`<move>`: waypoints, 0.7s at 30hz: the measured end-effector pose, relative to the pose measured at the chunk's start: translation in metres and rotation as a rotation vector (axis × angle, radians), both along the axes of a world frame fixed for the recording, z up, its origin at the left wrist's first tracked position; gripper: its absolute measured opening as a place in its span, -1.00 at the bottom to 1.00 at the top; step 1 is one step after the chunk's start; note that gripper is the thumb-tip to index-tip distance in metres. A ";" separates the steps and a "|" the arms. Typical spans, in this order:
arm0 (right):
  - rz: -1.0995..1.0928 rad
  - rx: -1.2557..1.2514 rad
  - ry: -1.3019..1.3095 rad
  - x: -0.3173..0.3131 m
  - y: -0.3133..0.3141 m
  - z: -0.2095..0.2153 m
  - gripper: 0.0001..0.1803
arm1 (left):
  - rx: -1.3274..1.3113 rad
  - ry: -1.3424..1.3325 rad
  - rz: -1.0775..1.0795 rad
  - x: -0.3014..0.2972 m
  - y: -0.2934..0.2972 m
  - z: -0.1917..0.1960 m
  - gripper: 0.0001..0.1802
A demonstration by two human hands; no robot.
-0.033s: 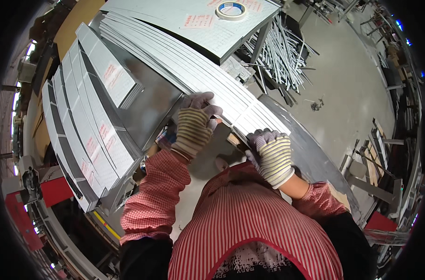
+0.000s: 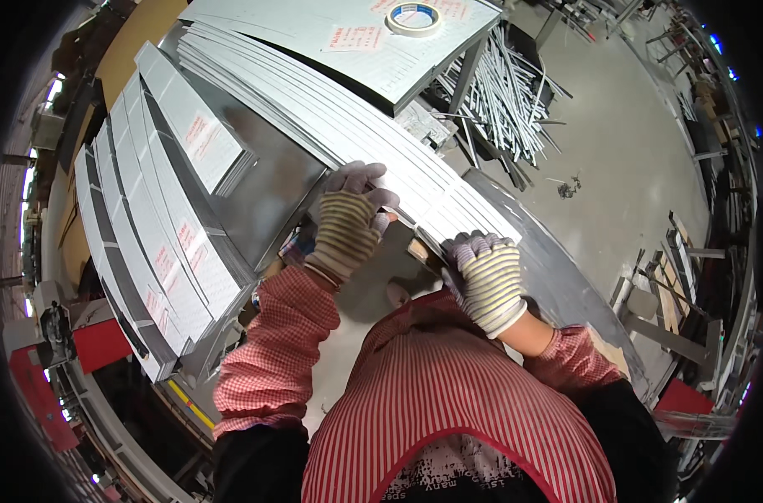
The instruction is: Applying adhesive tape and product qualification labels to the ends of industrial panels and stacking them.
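A fanned row of long white-faced strips (image 2: 381, 142), probably sheet metal, lies across the bench from far left to near right. My left hand (image 2: 349, 220), in a grey glove with striped bands, has its fingers curled over the near edge of these strips at mid-length. Close to their near right end, my right hand (image 2: 488, 281), gloved alike, bends its fingers over the same edge, thumb below. Both hands seem to grip the nearest strip; the undersides of the fingers are hidden.
More white-faced panels (image 2: 168, 243) with red print lie in stacks at left. A tape roll (image 2: 414, 19) rests on a large sheet (image 2: 314, 25) at the back. Thin metal offcuts (image 2: 503, 101) are heaped beyond the bench. A dark metal surface (image 2: 557, 251) extends right.
Both hands keep their places on the strips. My left forearm has shifted very slightly to the left.
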State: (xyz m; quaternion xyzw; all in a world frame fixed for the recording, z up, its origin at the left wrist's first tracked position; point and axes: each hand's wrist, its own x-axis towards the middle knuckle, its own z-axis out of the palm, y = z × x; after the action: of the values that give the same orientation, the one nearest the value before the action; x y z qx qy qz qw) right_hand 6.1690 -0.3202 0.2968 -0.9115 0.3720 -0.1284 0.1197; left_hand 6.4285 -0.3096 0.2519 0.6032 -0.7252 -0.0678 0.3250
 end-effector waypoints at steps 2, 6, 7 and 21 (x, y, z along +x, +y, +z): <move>-0.004 0.055 0.074 0.005 -0.002 -0.001 -0.62 | 0.028 -0.065 -0.031 0.004 -0.003 0.010 -0.70; 0.009 0.403 -0.009 0.010 -0.013 0.017 -0.69 | 0.183 0.116 -0.140 0.013 -0.011 0.009 -0.76; -0.004 0.538 0.006 0.006 -0.020 0.018 -0.66 | 0.184 0.117 -0.145 0.012 -0.015 0.006 -0.76; 0.082 0.300 -0.076 0.031 -0.034 0.017 -0.53 | 0.093 0.548 0.447 -0.022 0.018 -0.021 -0.75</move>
State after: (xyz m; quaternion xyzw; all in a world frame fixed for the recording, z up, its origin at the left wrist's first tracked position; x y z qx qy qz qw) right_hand 6.1997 -0.3540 0.3135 -0.8922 0.3448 -0.1010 0.2737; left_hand 6.4062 -0.2917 0.2305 0.7207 -0.4573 -0.1870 0.4864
